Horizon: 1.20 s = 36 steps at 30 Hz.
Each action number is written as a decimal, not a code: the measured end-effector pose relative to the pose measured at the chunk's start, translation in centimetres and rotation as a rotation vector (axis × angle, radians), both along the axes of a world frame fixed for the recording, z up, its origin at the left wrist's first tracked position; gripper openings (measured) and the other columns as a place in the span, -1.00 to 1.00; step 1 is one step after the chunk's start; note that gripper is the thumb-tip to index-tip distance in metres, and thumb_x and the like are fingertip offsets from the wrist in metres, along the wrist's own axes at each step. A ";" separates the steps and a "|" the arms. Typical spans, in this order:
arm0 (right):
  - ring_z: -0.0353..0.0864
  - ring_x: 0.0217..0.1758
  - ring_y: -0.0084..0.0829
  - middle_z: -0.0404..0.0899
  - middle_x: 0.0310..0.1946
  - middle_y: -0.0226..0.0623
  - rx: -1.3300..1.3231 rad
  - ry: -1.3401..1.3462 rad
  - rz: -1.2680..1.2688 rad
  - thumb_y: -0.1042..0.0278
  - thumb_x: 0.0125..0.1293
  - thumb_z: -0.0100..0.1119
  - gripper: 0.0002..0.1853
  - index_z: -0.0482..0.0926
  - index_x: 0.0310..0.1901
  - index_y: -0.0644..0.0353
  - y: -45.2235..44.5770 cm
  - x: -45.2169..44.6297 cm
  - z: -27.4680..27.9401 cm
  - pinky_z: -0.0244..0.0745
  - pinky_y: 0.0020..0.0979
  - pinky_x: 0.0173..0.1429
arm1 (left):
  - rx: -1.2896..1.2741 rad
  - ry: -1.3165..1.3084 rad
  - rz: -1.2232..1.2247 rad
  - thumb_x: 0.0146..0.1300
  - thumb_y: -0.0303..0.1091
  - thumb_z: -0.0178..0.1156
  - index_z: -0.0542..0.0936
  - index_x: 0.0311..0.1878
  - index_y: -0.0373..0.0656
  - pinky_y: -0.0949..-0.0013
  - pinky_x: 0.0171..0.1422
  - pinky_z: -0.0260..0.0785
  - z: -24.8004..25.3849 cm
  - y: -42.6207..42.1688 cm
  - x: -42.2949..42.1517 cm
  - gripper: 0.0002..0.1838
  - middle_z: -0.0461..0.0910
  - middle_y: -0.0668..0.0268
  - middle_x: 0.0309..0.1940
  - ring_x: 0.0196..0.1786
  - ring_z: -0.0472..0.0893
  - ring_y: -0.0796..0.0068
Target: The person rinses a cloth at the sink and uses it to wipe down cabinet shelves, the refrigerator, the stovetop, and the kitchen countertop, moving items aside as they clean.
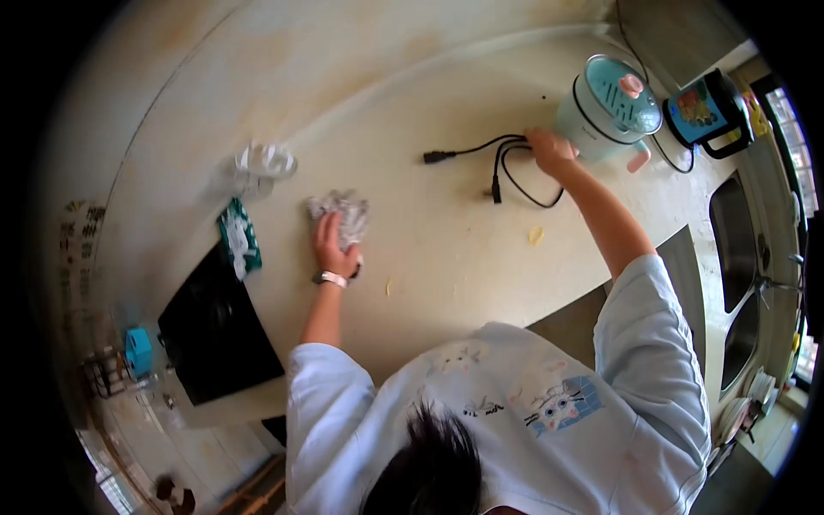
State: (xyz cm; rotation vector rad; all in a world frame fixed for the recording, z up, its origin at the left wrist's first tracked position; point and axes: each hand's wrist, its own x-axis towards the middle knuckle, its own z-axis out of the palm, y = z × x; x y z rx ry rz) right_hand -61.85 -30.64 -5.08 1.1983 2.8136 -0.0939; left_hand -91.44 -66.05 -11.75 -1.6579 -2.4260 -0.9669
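Observation:
My left hand (330,247) presses its fingers onto a crumpled pale patterned cloth (348,215) lying on the counter. A band circles that wrist. Over on the right, my right hand (552,150) has its fingers closed on a black power cord (506,159), whose loops and plug ends rest on the countertop. Just beyond this hand stands a light-blue electric pot (592,116) with a clear lid and a pink knob.
A black cooktop (219,330) sits at the left, with a green packet (239,239) at its corner and a clear glass container (268,160) behind. A dark kettle (708,112) stands at far right, near the sink (738,283). Yellow scraps (536,235) lie on the counter (429,249).

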 end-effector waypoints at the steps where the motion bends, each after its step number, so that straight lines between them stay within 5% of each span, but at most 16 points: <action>1: 0.55 -0.04 -0.11 0.58 -0.18 -0.12 -0.051 -0.068 -0.079 0.48 0.11 0.05 -0.78 0.49 -0.16 0.15 -0.3 0.0 0.6 0.54 -0.19 -0.10 | -0.029 -0.006 0.035 -0.22 -0.44 0.11 0.39 0.15 -0.21 0.12 0.31 0.15 1.2 -2.5 -0.1 -0.32 0.34 0.02 0.15 0.20 0.32 -0.04; 4: 0.55 -0.04 -0.11 0.58 -0.19 -0.14 -0.060 -0.131 -0.083 0.39 0.11 0.09 -0.76 0.52 -0.15 0.13 1.0 0.2 -1.9 0.52 -0.17 -0.09 | -0.135 0.064 0.081 -0.17 -0.37 0.09 0.45 0.11 -0.17 0.10 0.35 0.07 0.9 -12.3 -0.4 -0.39 0.26 0.04 0.24 0.28 0.24 -0.03; 6: 0.54 -0.04 -0.10 0.58 -0.19 -0.14 -0.032 -0.128 -0.015 0.34 0.10 0.11 -0.74 0.54 -0.14 0.12 1.2 0.2 -3.4 0.51 -0.16 -0.09 | -0.292 0.328 0.318 -0.16 -0.31 0.09 0.51 0.06 -0.11 0.02 0.37 -0.02 1.3 -17.6 1.6 -0.43 0.27 0.08 0.25 0.29 0.22 -0.02; 10: 0.55 -0.18 -0.01 0.57 -0.25 -0.10 -0.051 0.240 -0.156 0.18 0.09 0.15 -0.72 0.45 -0.20 0.10 0.4 0.4 -2.0 0.46 -0.07 -0.19 | -0.197 0.196 0.423 -0.17 -0.27 0.08 0.55 0.01 -0.05 -0.16 0.34 -0.06 -0.2 -22.0 3.1 -0.47 0.29 0.14 0.24 0.26 0.23 -0.11; 15: 0.53 -0.32 0.00 0.54 -0.39 -0.12 0.196 0.596 0.041 0.30 0.12 0.12 -0.78 0.37 -0.21 0.09 -3.2 4.7 7.8 0.40 -0.10 -0.30 | -0.123 0.089 0.549 -0.11 -0.21 0.10 0.55 0.01 -0.04 -0.11 0.26 0.04 -1.2 -17.8 6.9 -0.50 0.28 0.14 0.24 0.19 0.27 -0.15; 17: 0.54 -0.29 0.02 0.56 -0.39 -0.10 0.198 0.636 -0.113 0.30 0.16 0.04 -0.79 0.42 -0.15 0.06 -4.3 7.0 11.1 0.42 -0.14 -0.29 | -0.123 0.104 0.552 -0.05 -0.18 0.11 0.55 -0.02 -0.03 -0.11 0.16 0.10 -1.3 -13.3 10.7 -0.56 0.28 0.13 0.22 0.14 0.31 -0.10; 22: 0.49 -0.50 -0.64 0.51 -0.55 -0.38 -0.008 0.833 -0.166 0.39 0.18 0.06 -0.78 0.47 -0.13 0.20 -4.3 12.4 14.7 0.39 -0.53 -0.40 | -0.099 0.066 0.317 -0.06 -0.14 0.13 0.51 0.01 0.06 -0.32 0.18 0.01 -0.4 -0.1 22.6 -0.53 0.26 0.13 0.21 0.16 0.18 -0.31; 26: 0.51 -0.49 -0.62 0.51 -0.53 -0.36 -0.047 0.852 -0.124 0.41 0.19 0.05 -0.76 0.47 -0.09 0.20 -8.3 9.7 16.8 0.40 -0.56 -0.36 | -0.057 -0.066 0.179 -0.17 -0.15 0.19 0.49 0.03 0.06 -0.34 0.21 -0.04 0.4 7.9 25.5 -0.45 0.26 0.18 0.22 0.22 0.12 -0.32; 31: 0.51 -0.46 -0.66 0.51 -0.50 -0.40 -0.141 0.948 0.071 0.43 0.18 0.09 -0.79 0.47 -0.13 0.22 -11.2 4.0 18.0 0.42 -0.58 -0.33 | 0.054 -0.009 0.072 -0.24 -0.25 0.27 0.47 -0.01 -0.09 -0.20 0.15 0.13 0.7 5.0 23.0 -0.42 0.34 0.18 0.14 0.13 0.25 -0.15; 36: 0.48 -0.45 -0.71 0.50 -0.52 -0.47 -0.267 0.981 0.171 0.46 0.20 0.08 -0.84 0.46 -0.18 0.24 -13.5 0.5 18.4 0.38 -0.66 -0.31 | 0.054 0.088 0.434 -0.23 -0.31 0.26 0.43 -0.04 -0.15 -0.12 0.10 0.22 0.8 -6.4 13.2 -0.45 0.36 -0.03 0.03 0.08 0.35 -0.11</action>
